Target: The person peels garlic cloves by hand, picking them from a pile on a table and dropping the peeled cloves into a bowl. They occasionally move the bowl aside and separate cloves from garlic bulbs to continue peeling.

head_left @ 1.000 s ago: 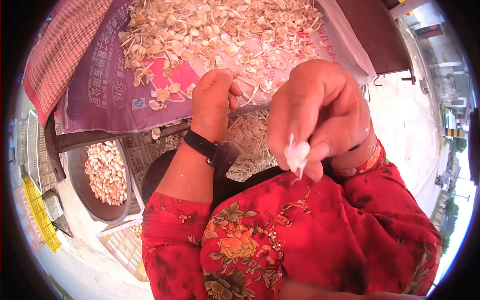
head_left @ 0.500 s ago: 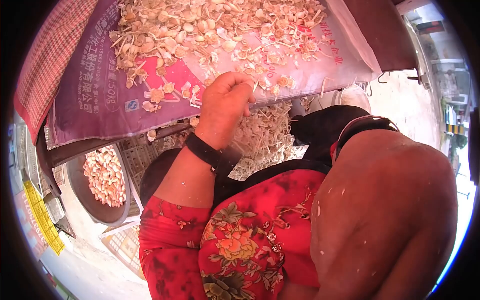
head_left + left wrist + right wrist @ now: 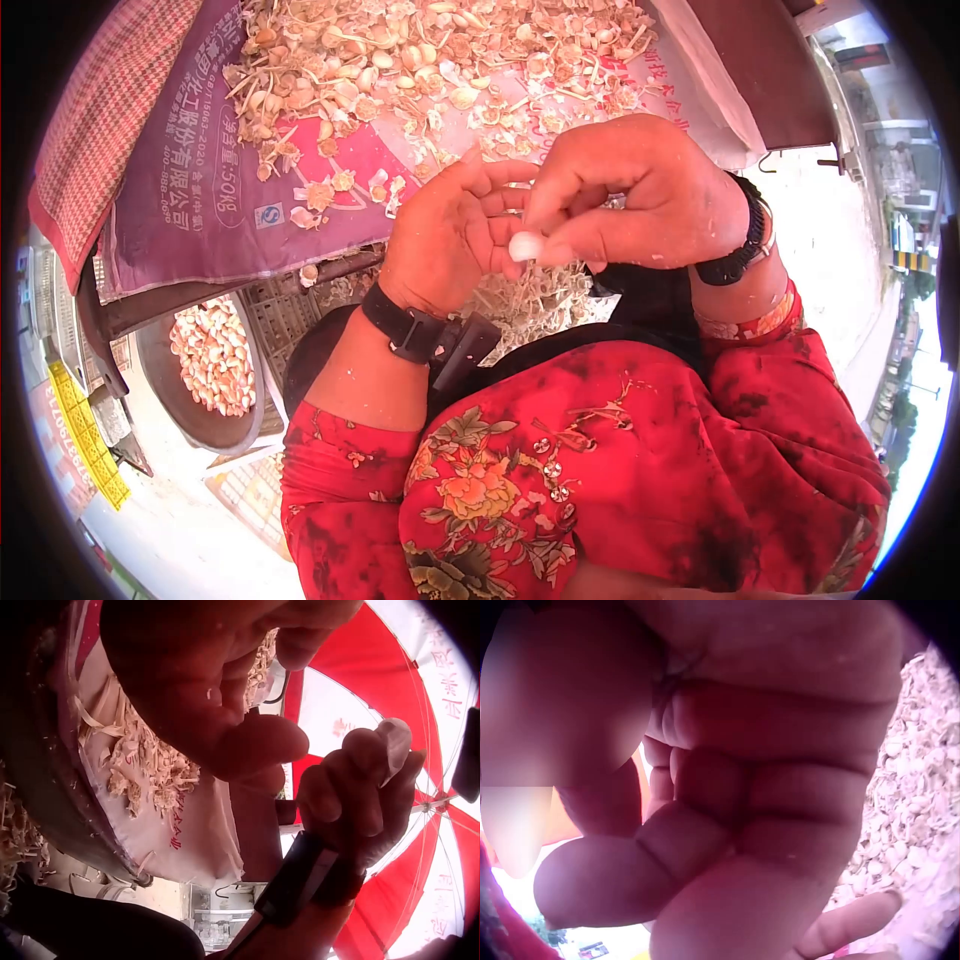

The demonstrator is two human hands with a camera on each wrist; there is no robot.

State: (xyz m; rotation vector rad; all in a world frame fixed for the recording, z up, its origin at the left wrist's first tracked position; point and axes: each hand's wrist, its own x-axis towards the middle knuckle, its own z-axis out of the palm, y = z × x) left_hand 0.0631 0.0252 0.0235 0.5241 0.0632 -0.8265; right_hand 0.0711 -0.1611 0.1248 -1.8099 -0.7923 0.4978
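Observation:
My right hand (image 3: 640, 195) pinches a smooth white garlic clove (image 3: 525, 246) between thumb and finger, just beside my left hand (image 3: 445, 235). The left palm faces the right hand, its fingers loosely bent near the clove and nothing visible in their grasp. Seen from the left wrist, the right hand (image 3: 360, 795) holds the pale clove (image 3: 395, 746) up at its fingertips, apart from the left thumb (image 3: 262, 746). In the right wrist view, bent fingers (image 3: 600, 881) of the right hand fill most of the picture.
A heap of garlic cloves, skins and stalks (image 3: 400, 70) covers the printed purple sack (image 3: 160, 240) on the table. Below at the left, a dark basin (image 3: 205, 430) holds many cloves. Dry stalk scraps (image 3: 530, 310) lie under the table edge. A checked cloth (image 3: 115, 110) hangs at the left.
The right hand, with a pale clove near my chest at first, rose past the camera and has come back beside the left hand. The left hand has turned its palm toward it.

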